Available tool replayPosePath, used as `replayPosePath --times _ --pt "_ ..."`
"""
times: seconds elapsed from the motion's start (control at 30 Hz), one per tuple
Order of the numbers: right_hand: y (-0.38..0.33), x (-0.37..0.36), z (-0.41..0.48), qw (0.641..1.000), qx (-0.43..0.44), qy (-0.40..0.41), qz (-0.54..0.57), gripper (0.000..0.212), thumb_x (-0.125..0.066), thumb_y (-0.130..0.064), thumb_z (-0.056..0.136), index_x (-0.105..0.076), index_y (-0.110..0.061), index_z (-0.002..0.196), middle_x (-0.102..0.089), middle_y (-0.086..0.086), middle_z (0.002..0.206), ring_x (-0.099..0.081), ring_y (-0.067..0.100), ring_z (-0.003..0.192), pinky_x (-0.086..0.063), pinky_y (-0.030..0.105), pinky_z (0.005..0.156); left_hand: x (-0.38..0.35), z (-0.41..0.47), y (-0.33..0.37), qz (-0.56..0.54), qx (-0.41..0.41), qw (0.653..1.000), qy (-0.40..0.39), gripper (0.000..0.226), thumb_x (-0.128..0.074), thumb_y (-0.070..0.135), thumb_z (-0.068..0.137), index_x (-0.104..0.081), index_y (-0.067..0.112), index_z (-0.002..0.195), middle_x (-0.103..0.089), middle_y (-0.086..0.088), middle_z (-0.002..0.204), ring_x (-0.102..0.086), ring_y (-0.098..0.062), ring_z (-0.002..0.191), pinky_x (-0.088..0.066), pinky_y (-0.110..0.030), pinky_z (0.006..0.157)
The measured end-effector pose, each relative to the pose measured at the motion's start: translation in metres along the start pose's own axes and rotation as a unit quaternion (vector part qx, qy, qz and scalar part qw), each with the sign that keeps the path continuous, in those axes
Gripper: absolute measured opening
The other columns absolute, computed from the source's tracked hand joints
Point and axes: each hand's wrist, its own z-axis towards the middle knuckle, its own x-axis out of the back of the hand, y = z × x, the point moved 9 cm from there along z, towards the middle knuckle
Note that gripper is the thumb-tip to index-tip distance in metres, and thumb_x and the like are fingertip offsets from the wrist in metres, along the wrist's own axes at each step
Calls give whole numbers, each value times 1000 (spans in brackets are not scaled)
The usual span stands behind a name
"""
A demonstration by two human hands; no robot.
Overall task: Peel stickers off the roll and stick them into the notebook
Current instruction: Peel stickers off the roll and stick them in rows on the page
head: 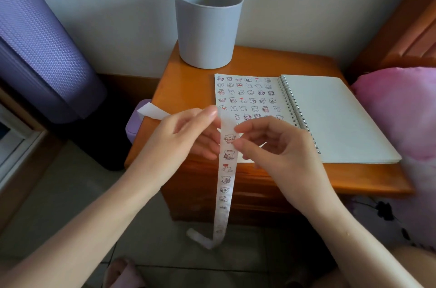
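The long white paper sticker strip [227,181] dangles between the hands. The left hand [186,132] pinches its top, and the right hand [276,146] nips it at a sticker's edge. It looks featherlight, limp and easy to tear. The open spiral-bound notebook [330,110] lies just beyond.

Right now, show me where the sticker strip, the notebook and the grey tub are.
sticker strip [228,169]: head view, on its hanging stretch that carries stickers.
notebook [330,117]: head view, on the blank right-hand page.
grey tub [207,28]: head view, on its front wall.
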Motion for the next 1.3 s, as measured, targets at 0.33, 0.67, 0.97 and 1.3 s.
replayPosePath --times 0.33,0.67,0.97,1.3 --pt "3 2 6 1000 6 -6 -16 8 -69 -20 83 -70 -23 90 -70 -6 80 -66 10 69 -48 19 53 -5 -1 -1 81 -14 996 -19 10 -62 17 85 -68 16 94 -74 7 82 -71 -7 73 -55 -14 64" --pt "5 1 10 1000 9 -11 5 8 -71 -15 82 -69 -15 89 -71 -2 78 -67 8 66 -41 8 50 -5 0 0 101 -33 994 -14 8 -63 18 84 -67 20 91 -74 9 83 -71 -7 74 -57 -17 66" --pt "6 0 12 1000 8 -10 9 8 -72 -15 81 -71 -15 88 -71 -1 77 -67 9 65 -43 9 52 -4 1 0 103 -42 994 -16 10 -64 18 83 -68 17 93 -74 6 84 -71 -8 76 -58 -19 67" --pt "5 -2 13 999 21 -15 -46 3 -72 -20 80 -70 -21 82 -70 -9 78 -63 7 73 -48 17 59 -5 1 -3 93 -34 995 -15 16 -62 27 82 -68 14 90 -72 1 79 -71 -13 75 -60 -28 65"
